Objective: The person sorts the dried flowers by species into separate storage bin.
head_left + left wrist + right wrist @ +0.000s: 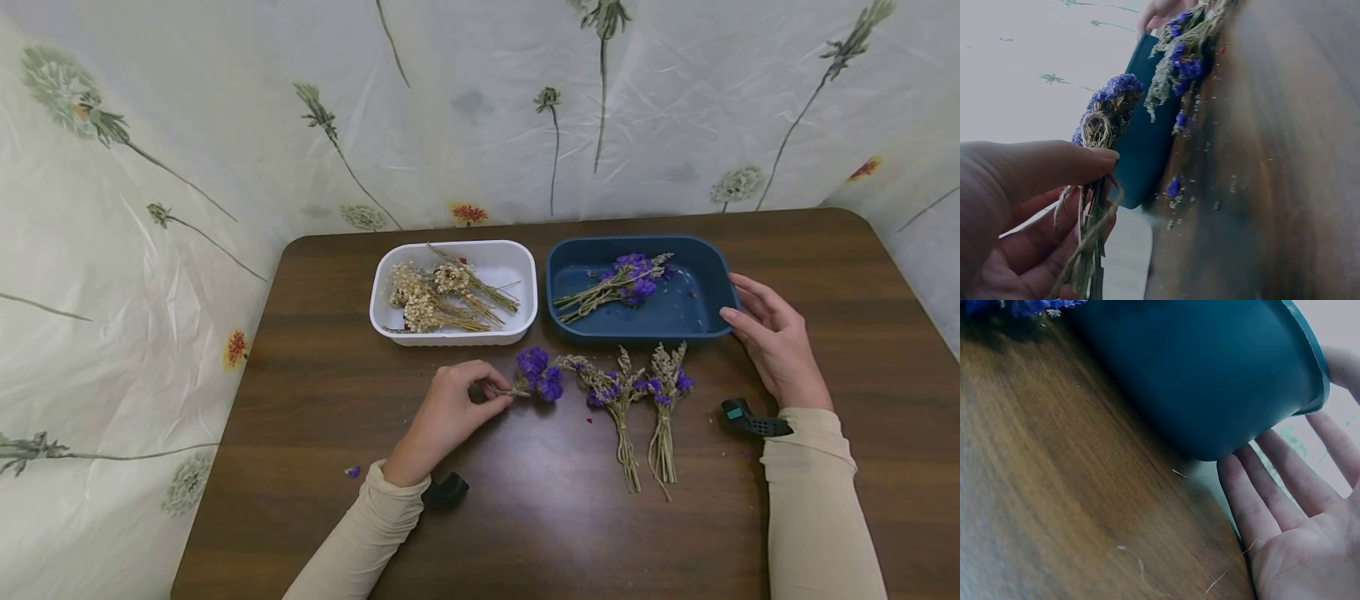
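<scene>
My left hand [459, 408] pinches the tied stems of a small dried purple flower bunch [538, 375] between thumb and fingers, in front of the two tubs. Twine wraps those stems, as the left wrist view shows. At the right end of the dark blue tub [630, 335], my right hand [780, 346] touches the outer wall with extended fingers [1300, 475], its thumb at the rim. Inside that tub lies another purple bunch [626, 279]. Two tied bunches, one left [618, 408] and one right [664, 408], lie on the table before it, flower heads towards the tub.
A white tub [450, 339] with several cream dried flower bunches [420, 300] stands left of the blue one. Loose petals and bits, including a purple floret [352, 472], dot the brown wooden table [525, 517]. Behind hangs a flower-printed sheet [480, 125].
</scene>
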`<state>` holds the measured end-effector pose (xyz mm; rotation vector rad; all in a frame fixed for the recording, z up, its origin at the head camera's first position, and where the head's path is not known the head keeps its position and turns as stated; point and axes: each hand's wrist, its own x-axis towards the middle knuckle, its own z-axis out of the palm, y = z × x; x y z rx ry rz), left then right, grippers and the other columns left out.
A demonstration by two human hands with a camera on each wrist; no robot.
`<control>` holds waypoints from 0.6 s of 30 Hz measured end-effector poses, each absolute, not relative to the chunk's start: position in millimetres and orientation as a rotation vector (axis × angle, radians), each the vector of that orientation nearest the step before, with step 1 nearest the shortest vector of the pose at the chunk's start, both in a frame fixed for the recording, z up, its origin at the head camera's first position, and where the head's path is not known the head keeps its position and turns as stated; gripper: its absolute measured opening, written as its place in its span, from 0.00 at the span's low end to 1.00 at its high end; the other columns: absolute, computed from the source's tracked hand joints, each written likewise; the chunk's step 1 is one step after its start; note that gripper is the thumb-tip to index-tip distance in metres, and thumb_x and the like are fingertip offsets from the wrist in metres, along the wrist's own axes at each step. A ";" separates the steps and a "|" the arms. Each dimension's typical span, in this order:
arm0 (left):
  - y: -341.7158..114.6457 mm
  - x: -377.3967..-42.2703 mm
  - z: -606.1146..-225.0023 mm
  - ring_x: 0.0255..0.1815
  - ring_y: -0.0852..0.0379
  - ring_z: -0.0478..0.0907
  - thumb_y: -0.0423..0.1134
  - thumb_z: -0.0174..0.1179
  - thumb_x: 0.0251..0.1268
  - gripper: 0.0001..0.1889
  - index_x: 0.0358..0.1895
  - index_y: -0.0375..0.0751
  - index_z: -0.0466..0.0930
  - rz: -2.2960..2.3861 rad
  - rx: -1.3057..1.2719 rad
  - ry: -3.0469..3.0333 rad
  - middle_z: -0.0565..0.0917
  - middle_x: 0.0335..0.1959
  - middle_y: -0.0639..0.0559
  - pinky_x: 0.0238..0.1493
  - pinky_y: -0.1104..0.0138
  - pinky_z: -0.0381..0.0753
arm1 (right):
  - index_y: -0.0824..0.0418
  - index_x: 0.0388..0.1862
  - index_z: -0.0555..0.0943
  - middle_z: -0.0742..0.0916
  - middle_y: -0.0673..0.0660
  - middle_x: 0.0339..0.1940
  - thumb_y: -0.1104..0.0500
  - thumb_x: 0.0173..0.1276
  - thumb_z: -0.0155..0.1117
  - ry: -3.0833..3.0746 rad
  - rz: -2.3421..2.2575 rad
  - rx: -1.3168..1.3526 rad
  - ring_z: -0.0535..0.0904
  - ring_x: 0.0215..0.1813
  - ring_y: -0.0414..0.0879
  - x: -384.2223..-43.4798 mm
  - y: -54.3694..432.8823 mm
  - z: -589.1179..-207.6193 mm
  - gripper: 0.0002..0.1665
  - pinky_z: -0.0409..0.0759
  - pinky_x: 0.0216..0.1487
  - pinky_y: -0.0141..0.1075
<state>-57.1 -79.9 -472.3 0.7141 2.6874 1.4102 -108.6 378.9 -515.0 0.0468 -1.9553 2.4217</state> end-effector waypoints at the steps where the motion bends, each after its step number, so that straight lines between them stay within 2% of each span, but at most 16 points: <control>1: -80.0 -57.8 -470.8 0.33 0.59 0.85 0.31 0.74 0.60 0.05 0.36 0.44 0.89 1.417 0.720 2.686 0.90 0.34 0.53 0.40 0.60 0.87 | 0.61 0.80 0.66 0.75 0.57 0.74 0.69 0.77 0.59 -1.955 2.421 0.047 0.80 0.65 0.40 -108.7 379.0 -515.0 0.34 0.81 0.57 0.23; 18: -70.4 -65.1 -462.0 0.34 0.59 0.85 0.32 0.74 0.61 0.05 0.37 0.44 0.89 1.401 0.724 2.661 0.90 0.36 0.53 0.43 0.58 0.87 | 0.62 0.80 0.66 0.75 0.58 0.74 0.70 0.76 0.59 -1.933 2.441 0.060 0.80 0.66 0.40 -109.1 379.7 -516.1 0.34 0.81 0.58 0.24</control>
